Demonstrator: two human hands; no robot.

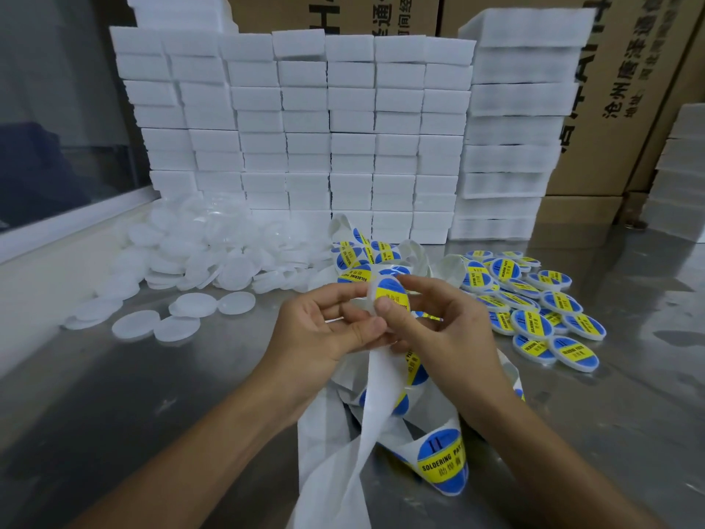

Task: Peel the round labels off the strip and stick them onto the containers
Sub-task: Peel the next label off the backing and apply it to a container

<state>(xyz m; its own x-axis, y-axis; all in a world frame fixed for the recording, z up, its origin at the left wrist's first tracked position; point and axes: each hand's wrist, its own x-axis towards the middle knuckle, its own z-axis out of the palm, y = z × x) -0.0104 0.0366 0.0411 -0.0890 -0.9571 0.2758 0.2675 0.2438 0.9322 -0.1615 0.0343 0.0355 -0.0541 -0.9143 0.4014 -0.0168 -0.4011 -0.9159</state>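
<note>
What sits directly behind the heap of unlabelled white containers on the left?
Behind the unlabelled containers rises a wall of stacked white foam blocks, with cardboard boxes above. The heap hides the wall's lowest left blocks.

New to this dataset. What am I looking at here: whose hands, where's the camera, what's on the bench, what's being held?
There is no robot: a person works with two bare hands, filmed by one wide-angle camera worn on the head, looking forward and down. That is why the forearms enter from the bottom edge.

On the metal table lie a pile of plain white round containers at the left and a pile already labelled in blue and yellow at the right. Behind them stand stacks of white foam blocks and cardboard boxes.

The left hand and right hand meet in the middle around a round label, whose top part faces the camera. Both pinch there; whether a container sits behind the label I cannot tell. The white backing strip, with more labels on it, trails down toward the camera.
</note>
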